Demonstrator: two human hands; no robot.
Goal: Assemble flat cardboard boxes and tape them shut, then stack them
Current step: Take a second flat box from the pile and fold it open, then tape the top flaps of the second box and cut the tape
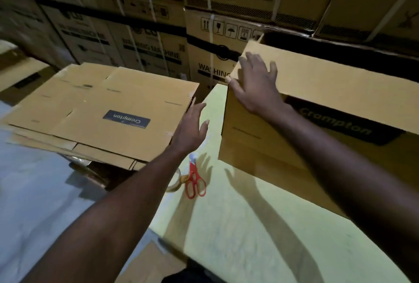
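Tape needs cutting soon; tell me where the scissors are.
In the head view, the scissors lie near the centre on the yellow surface, just right of the tape roll, below the left hand.

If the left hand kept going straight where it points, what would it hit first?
Likely nothing near: the left hand points into the gap between the flat boxes and the built box; a washing-machine carton stands beyond. Depth is unclear.

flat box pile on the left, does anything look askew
Yes. The flat box pile is fanned: lower sheets stick out past the top one along its near edge, so edges do not line up.
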